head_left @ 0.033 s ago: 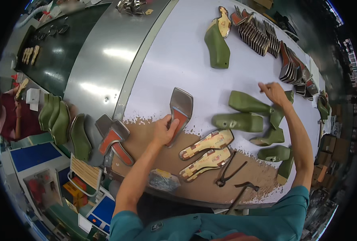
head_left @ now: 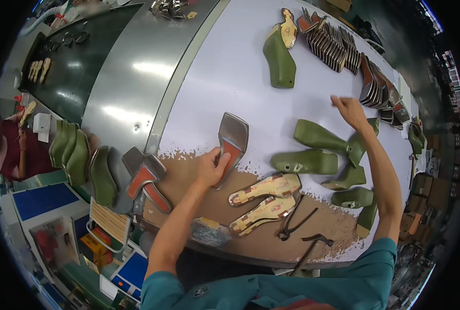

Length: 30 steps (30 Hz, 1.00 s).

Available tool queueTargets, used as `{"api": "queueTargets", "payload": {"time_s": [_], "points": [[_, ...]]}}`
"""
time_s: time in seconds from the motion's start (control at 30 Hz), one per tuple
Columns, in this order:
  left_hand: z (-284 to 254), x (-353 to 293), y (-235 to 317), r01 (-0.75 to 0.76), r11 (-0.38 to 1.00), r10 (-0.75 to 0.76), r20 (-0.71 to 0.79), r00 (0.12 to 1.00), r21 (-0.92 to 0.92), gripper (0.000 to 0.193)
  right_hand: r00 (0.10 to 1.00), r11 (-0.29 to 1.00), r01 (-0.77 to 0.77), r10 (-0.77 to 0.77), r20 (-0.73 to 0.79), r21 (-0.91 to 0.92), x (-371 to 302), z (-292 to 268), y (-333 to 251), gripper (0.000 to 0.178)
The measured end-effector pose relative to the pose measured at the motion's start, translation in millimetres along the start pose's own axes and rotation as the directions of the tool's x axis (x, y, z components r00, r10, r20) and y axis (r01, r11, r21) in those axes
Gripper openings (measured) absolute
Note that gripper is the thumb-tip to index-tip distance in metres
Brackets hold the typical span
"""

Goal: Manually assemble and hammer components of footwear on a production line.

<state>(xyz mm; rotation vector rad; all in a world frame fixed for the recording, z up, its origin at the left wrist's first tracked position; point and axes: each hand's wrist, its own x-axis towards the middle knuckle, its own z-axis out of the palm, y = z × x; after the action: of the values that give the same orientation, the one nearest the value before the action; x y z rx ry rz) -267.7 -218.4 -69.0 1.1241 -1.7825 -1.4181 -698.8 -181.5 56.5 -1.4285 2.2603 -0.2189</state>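
My left hand (head_left: pixel 213 166) is closed around a shoe sole (head_left: pixel 235 133) with a grey forepart and an orange-red rear, its fingers and thumb gripping the narrow part. My right hand (head_left: pixel 350 111) hovers over the table with fingers partly curled and apart. Nothing shows in it. Below it lie green shoe lasts (head_left: pixel 320 135), one with a small hole in its side (head_left: pixel 305 161). Two patterned insoles (head_left: pixel 266 190) rest on the table between my hands, nearest the left. Pincers (head_left: pixel 290 230) and a hammer (head_left: pixel 320 238) lie in front of them.
Stacked soles (head_left: pixel 330 49) line the far right of the table. A green last with an insole (head_left: pixel 280 59) stands at the far side. More soles (head_left: pixel 146 175) and green lasts (head_left: pixel 104 178) sit at the left edge. A plastic bag (head_left: pixel 209 231) lies near me. Another person (head_left: pixel 20 144) is at the far left.
My right hand has risen slightly, away from me and a little left. The patterned insoles and the nearby lasts sit slightly farther left. My left hand keeps its hold on the sole.
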Motion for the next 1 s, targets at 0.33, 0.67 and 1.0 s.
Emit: {"api": "queueTargets", "payload": {"time_s": [0.33, 0.67, 1.0], "points": [[2, -5, 5, -0.035, 0.997, 0.033, 0.032, 0.999, 0.066, 0.023, 0.932, 0.987, -0.022, 0.078, -0.355, 0.158, 134, 109, -119, 0.084], [5, -3, -2, -0.138, 0.988, 0.139, -0.011, 0.99, 0.065, 0.027, 0.991, 0.959, -0.048, 0.079, -0.104, 0.278, -13, 115, -133, 0.078], [-6, -55, 76, -0.017, 0.811, 0.122, 0.141, 0.982, -0.585, 0.024, 0.81, 0.922, 0.298, -0.108, -0.576, 0.247, -237, 80, -195, 0.067]]}}
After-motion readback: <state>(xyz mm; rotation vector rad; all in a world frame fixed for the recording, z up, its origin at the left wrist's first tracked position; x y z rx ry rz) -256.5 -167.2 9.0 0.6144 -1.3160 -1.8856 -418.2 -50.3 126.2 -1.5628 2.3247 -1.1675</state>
